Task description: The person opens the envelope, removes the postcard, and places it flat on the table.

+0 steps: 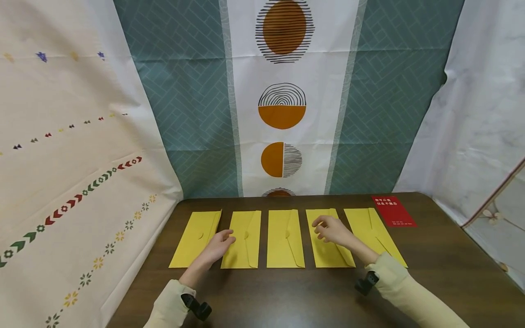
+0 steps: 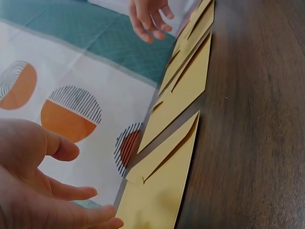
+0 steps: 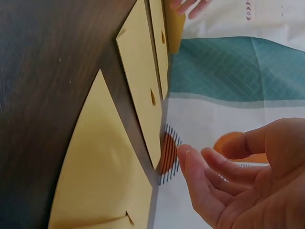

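Several yellow envelopes lie in a row on the brown table. My left hand [image 1: 217, 247] hovers at the gap between the leftmost envelope [image 1: 190, 243] and the second envelope [image 1: 246, 248], its fingers loosely bent and holding nothing. Over the fourth envelope [image 1: 328, 254] is my right hand [image 1: 334, 230], empty too, with relaxed fingers. The middle envelope [image 1: 280, 241] lies between the two hands, its flap side up. In the right wrist view, the fingers [image 3: 193, 183] appear beyond an envelope [image 3: 97, 162], apart from its surface.
Past the fourth envelope lies the rightmost envelope [image 1: 366, 223], partly behind my right forearm. A red card [image 1: 394, 212] with white print rests at the table's [image 1: 287, 296] back right corner. Patterned cloth [image 1: 197, 105] hangs behind the table, with pale cloth on both sides.
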